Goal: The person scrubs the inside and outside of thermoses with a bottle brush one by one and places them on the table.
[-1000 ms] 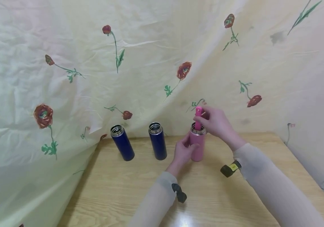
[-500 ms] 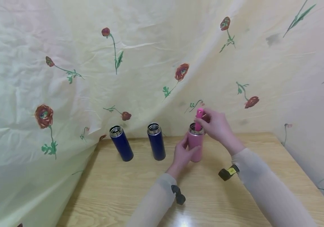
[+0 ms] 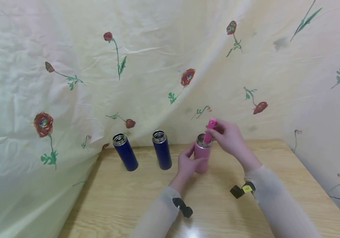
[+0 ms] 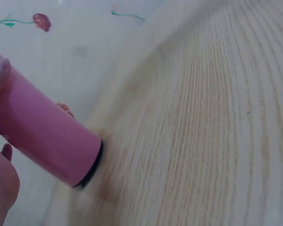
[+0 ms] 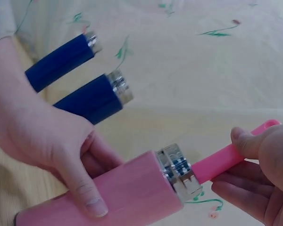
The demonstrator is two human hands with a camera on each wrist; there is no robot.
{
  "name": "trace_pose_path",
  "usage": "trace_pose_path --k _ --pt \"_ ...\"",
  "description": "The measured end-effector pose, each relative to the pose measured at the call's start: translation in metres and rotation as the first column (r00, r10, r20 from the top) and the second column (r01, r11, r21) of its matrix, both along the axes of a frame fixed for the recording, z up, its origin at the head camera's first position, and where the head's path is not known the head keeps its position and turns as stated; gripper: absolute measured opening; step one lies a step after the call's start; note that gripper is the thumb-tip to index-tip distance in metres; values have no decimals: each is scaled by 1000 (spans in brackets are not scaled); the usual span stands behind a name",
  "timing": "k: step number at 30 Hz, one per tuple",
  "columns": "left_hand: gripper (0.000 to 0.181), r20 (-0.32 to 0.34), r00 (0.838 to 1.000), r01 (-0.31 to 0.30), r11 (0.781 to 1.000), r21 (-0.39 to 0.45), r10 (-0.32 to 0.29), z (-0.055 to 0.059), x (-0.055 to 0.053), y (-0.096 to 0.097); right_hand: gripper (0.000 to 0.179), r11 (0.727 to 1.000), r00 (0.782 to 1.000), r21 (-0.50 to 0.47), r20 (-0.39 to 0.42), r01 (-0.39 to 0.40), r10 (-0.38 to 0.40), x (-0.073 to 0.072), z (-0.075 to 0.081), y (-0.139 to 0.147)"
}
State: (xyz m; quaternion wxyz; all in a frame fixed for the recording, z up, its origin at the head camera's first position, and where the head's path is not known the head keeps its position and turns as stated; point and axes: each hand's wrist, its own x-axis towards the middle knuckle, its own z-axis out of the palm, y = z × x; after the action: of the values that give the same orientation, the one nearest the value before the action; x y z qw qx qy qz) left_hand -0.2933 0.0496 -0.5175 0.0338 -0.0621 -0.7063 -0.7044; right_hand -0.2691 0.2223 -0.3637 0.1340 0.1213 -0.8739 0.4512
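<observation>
My left hand (image 3: 186, 165) grips the body of a pink, open-topped bottle (image 3: 202, 152) with a steel neck. The bottle's base (image 4: 90, 165) is at the tabletop, in the left wrist view. With thumb and fingers, my right hand (image 3: 230, 137) pinches a flat pink handle (image 5: 219, 162) that has a hole at its top end. The handle leans to the right in the bottle's mouth; its lower end is hidden inside, so I cannot tell what it carries. Fingers of the left hand (image 5: 85, 193) wrap the bottle below the steel neck (image 5: 179, 172) in the right wrist view.
Two dark blue bottles with open steel necks stand to the left: one far left (image 3: 126, 153), the other (image 3: 162, 152) nearer the pink bottle. All stand on a wooden table (image 3: 122, 205), close to a flowered cloth (image 3: 146, 89) hanging behind it.
The handle has tilted further to the right in the bottle's mouth, with the right hand moving along. My left hand keeps its grip. The head view has shifted slightly.
</observation>
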Motion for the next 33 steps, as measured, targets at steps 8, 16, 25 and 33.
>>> trace_pose_path --k 8,16,25,33 --pt "85 -41 999 -20 1000 7 21 -4 27 -24 17 985 999 -172 -50 -15 6 38 -22 -2" --pt "83 -118 991 55 997 -58 -62 4 51 -54 19 927 995 -375 -100 -25 -14 74 -46 -9" --pt "80 -151 979 130 988 -77 -141 9 59 -75 17 883 995 -469 -97 -13 -37 81 -53 -16" --pt "79 -183 972 126 986 -113 -146 12 60 -77 16 880 988 -475 -142 -18 -57 87 -48 -22"
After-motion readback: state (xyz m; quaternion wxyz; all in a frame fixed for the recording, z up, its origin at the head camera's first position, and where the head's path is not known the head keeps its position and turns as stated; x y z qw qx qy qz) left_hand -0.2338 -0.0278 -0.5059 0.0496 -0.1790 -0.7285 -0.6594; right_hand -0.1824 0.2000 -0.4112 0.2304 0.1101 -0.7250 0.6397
